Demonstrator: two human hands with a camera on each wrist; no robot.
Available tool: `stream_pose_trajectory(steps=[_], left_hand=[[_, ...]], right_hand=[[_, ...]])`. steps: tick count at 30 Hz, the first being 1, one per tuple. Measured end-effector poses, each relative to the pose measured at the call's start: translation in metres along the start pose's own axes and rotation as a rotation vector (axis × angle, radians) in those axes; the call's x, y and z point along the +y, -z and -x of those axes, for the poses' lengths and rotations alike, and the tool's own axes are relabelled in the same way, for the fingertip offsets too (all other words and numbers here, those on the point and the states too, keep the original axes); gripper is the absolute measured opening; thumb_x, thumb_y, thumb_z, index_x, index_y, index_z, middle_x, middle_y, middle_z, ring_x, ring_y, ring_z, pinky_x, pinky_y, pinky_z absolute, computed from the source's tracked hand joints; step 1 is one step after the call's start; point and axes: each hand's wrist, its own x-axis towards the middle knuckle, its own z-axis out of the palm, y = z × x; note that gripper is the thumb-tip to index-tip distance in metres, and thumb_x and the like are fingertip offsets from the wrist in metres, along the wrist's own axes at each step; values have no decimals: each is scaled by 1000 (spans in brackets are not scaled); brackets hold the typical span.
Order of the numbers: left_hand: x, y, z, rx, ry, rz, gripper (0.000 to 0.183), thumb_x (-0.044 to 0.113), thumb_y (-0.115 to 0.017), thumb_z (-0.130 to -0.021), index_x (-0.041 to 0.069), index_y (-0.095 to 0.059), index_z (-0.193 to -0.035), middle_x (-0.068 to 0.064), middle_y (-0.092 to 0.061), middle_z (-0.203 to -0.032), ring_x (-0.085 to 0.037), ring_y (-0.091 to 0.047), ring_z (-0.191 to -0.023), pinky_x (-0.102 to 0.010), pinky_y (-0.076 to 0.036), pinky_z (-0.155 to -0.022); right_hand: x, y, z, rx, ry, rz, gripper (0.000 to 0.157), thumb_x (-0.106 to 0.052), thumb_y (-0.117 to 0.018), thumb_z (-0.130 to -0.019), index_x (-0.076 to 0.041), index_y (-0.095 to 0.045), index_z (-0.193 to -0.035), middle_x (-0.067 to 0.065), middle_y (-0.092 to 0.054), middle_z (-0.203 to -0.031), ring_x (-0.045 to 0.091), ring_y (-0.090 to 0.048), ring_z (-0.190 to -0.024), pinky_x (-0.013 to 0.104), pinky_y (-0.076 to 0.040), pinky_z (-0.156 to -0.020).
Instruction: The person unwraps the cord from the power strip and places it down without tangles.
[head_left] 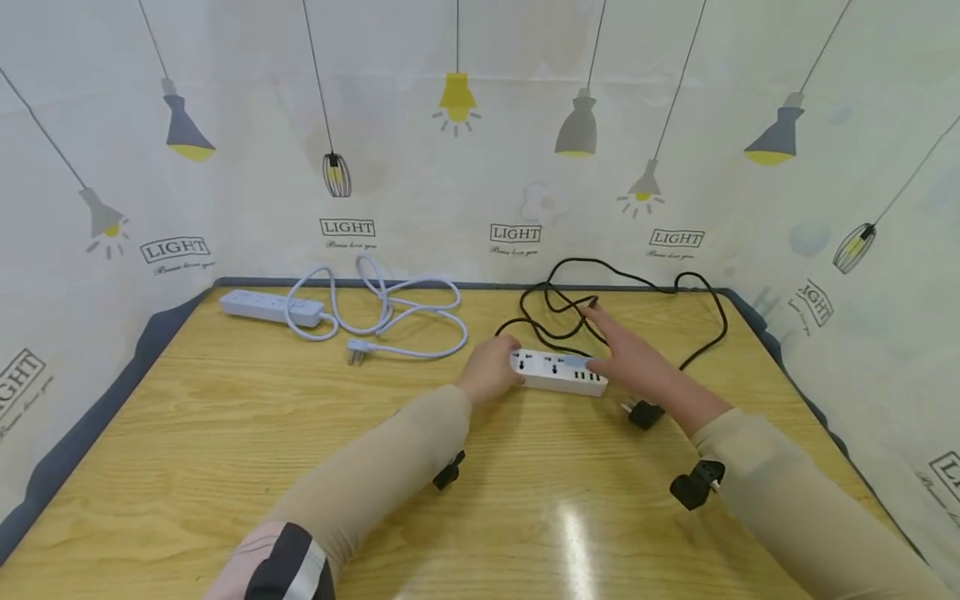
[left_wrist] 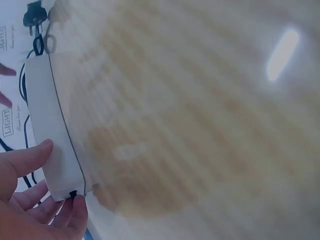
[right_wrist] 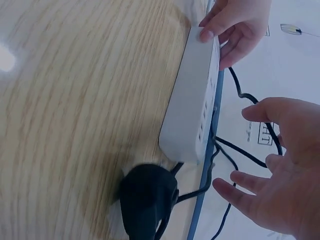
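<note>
A white power strip (head_left: pixel 558 379) with several sockets and USB ports lies on the table in front of me. My left hand (head_left: pixel 491 368) grips its left end, thumb on the near side and fingers round the end, as the left wrist view also shows. Over the right end is my right hand (head_left: pixel 633 362), its fingers spread and relaxed; the right wrist view shows them apart from the strip, beside the cable. Loose loops of black cable (head_left: pixel 600 260) lie behind the strip. A black plug (head_left: pixel 645 414) rests by its right end, prongs pointing left.
At the back left of the wooden table (head_left: pixel 225 433) lies a second white power strip (head_left: pixel 258 306). Its white cable (head_left: pixel 442 312) is loosely looped, with a white plug (head_left: pixel 357 350) in front. A lamp-patterned sheet (head_left: pixel 420 183) hangs behind the table and along both sides.
</note>
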Motion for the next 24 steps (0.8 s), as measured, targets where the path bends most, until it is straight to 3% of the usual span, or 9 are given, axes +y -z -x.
stream_pose_trajectory(steps=[2, 4, 8, 12, 15, 17, 20, 24], left_hand=[[0, 2, -2, -9, 1, -9, 58, 8, -79, -80, 0, -55, -133, -13, -59, -130, -27, -54, -120, -37, -40, -105], [2, 4, -3, -15, -3, -14, 58, 8, -80, -79, 0, -56, -132, -13, -60, -129, -27, -54, -119, -38, -39, -105], [3, 6, -2, -29, -10, 1, 59, 10, -82, -77, -1, -58, -130, -13, -60, -129, -28, -53, -121, -38, -37, -107], [1, 5, -1, -4, -49, -57, 57, 15, -81, -78, 2, -60, -130, -11, -60, -129, -27, -50, -123, -38, -32, -109], [-1, 7, 2, 26, -58, -99, 54, 18, -80, -80, 5, -62, -129, -10, -60, -128, -28, -48, -123, -39, -32, -109], [-2, 10, 6, 25, -41, -89, 52, 18, -79, -82, 5, -62, -129, -11, -58, -129, -29, -46, -125, -40, -33, -109], [-4, 18, 12, 16, -22, -55, 51, 17, -77, -83, 5, -60, -130, -14, -57, -130, -31, -45, -128, -42, -35, -108], [-9, 30, 17, 3, -4, -37, 51, 18, -75, -85, 7, -59, -131, -14, -58, -130, -30, -50, -123, -42, -41, -103]], right_hand=[[2, 3, 0, 3, -21, 2, 77, -16, -56, -97, -18, -8, -158, 16, 0, -162, 44, -24, -139, 56, -40, -92], [6, 7, 0, 1, -38, 9, 76, -17, -55, -98, -17, -8, -158, 18, -3, -161, 47, -37, -131, 58, -41, -91], [19, 13, 0, -5, -56, 51, 75, -19, -55, -99, -12, -9, -157, 23, -8, -160, 49, -37, -130, 60, -39, -93], [28, 16, 0, -11, -95, 74, 75, -24, -56, -98, -5, -11, -156, 29, -13, -157, 50, -23, -137, 65, -30, -103], [34, 15, 1, -10, -133, 79, 74, -23, -55, -98, -2, -12, -155, 31, -15, -155, 51, -25, -136, 66, -30, -102], [40, 13, 3, -12, -148, 82, 73, -21, -54, -98, -1, -13, -154, 32, -15, -155, 50, -33, -132, 62, -36, -98], [49, 11, 5, -30, -152, 67, 72, -19, -54, -99, -1, -12, -155, 30, -10, -157, 43, -58, -100, 53, -48, -79], [58, 10, 10, -39, -135, 64, 70, -17, -53, -99, 1, -14, -154, 28, 1, -158, 31, -57, -60, 41, -46, -57]])
